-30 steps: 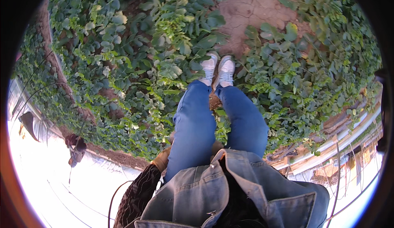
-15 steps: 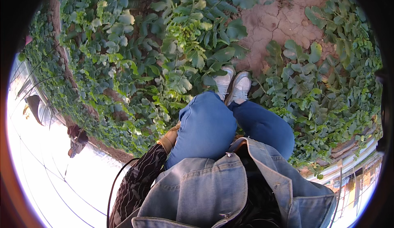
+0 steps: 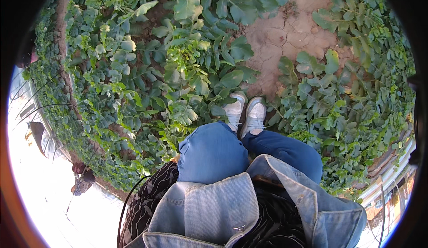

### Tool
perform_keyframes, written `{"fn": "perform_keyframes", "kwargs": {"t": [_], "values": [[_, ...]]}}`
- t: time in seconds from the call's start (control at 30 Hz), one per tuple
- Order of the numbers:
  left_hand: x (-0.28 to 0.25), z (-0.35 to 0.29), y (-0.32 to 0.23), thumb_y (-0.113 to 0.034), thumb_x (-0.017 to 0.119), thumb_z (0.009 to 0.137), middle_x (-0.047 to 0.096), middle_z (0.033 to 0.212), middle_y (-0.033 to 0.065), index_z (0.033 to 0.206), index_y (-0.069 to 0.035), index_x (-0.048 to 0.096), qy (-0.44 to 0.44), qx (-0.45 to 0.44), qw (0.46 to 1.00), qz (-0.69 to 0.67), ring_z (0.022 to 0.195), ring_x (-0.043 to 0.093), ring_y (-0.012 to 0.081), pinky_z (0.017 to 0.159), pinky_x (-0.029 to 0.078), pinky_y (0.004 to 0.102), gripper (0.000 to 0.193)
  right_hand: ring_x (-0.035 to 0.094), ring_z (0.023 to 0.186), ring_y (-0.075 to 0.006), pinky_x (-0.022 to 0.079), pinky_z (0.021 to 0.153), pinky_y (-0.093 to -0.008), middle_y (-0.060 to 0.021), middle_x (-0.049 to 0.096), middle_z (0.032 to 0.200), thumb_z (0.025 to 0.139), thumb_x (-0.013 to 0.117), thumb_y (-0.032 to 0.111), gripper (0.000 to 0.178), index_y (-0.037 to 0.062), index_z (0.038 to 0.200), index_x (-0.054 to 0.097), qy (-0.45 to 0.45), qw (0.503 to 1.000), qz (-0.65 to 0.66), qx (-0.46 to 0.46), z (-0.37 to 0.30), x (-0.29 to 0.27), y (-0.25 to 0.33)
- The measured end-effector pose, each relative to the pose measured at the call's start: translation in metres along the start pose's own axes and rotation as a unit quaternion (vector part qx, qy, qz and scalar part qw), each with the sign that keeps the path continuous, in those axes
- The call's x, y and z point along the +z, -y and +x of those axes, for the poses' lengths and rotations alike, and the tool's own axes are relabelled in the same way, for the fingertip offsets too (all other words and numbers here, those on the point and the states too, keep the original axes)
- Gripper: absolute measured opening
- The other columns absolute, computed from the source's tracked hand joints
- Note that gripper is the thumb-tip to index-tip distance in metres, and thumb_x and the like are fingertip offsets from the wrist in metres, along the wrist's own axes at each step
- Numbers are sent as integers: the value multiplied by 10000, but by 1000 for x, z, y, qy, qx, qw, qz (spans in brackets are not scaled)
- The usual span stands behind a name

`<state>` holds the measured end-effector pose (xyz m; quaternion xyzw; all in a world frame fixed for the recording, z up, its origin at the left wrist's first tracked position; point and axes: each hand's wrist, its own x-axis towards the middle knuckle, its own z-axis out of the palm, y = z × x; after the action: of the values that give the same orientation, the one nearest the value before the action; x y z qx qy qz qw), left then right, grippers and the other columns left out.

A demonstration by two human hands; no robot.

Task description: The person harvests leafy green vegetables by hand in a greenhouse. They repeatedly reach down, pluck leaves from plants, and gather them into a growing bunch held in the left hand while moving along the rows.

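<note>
My left hand (image 3: 175, 159) is almost wholly hidden behind my bent left knee (image 3: 214, 154). Only a yellowish sliver of it, apparently a glove, shows beyond the black patterned sleeve (image 3: 154, 185). Its fingers, and anything in them, are out of sight. No part of my right hand appears. Both knees, in blue trousers, are bent, and my pale shoes (image 3: 254, 114) stand side by side on the soil. Leafy green plants (image 3: 191, 78) grow close by my left leg and left hand, their lobed leaves reaching the left shoe.
Cracked bare soil (image 3: 281, 34) runs ahead of the shoes between two plant rows. More leafy plants (image 3: 330, 87) stand on the right. A dark-clothed figure, apparently a person (image 3: 83, 179), shows at the far left edge. My open denim jacket (image 3: 223, 203) fills the lower middle.
My left hand, visible beside the knee before, has slipped almost out of sight behind it. Shoes and knees sit lower in the picture as the view has shifted.
</note>
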<state>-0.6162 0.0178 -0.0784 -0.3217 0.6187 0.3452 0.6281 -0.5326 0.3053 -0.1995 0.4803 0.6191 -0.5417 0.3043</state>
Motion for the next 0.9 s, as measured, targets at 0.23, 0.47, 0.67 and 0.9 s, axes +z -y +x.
{"fn": "perform_keyframes", "kwargs": {"t": [0.23, 0.47, 0.67, 0.9], "values": [[-6, 10, 3, -263, 601, 941, 671, 1143, 79, 1337, -56, 538, 48, 47, 997, -26, 1077, 623, 230, 922, 481, 342, 451, 623, 806, -128, 505, 723, -245, -61, 694, 941, 959, 596, 177, 338, -30, 1226, 582, -18, 1000, -15, -16, -19, -12, -16], [-52, -18, 50, -261, 601, 943, 668, 1150, 76, 1345, -57, 531, 109, 116, 979, -128, 1079, 621, 230, 924, 480, 342, 457, 621, 802, -126, 504, 720, -243, -58, 694, 936, 960, 596, 179, 337, -30, 1225, 582, -36, 997, -62, -22, -63, -24, -34], [-81, -65, 142, -199, 570, 976, 634, 1193, 65, 1337, -30, 536, -2, 85, 980, -181, 1043, 591, 123, 911, 477, 261, 400, 620, 798, -124, 503, 718, -242, -55, 694, 932, 960, 596, 180, 337, -29, 1224, 583, -49, 993, -103, -10, -88, -23, -48], [-69, -68, 170, -280, 549, 988, 595, 1268, 123, 1397, 15, 435, -76, 71, 975, -194, 1143, 567, 185, 968, 449, 269, 517, 618, 794, -122, 501, 715, -240, -52, 694, 926, 960, 596, 182, 337, -29, 1222, 584, -38, 991, -126, 3, -79, -28, -44]]}}
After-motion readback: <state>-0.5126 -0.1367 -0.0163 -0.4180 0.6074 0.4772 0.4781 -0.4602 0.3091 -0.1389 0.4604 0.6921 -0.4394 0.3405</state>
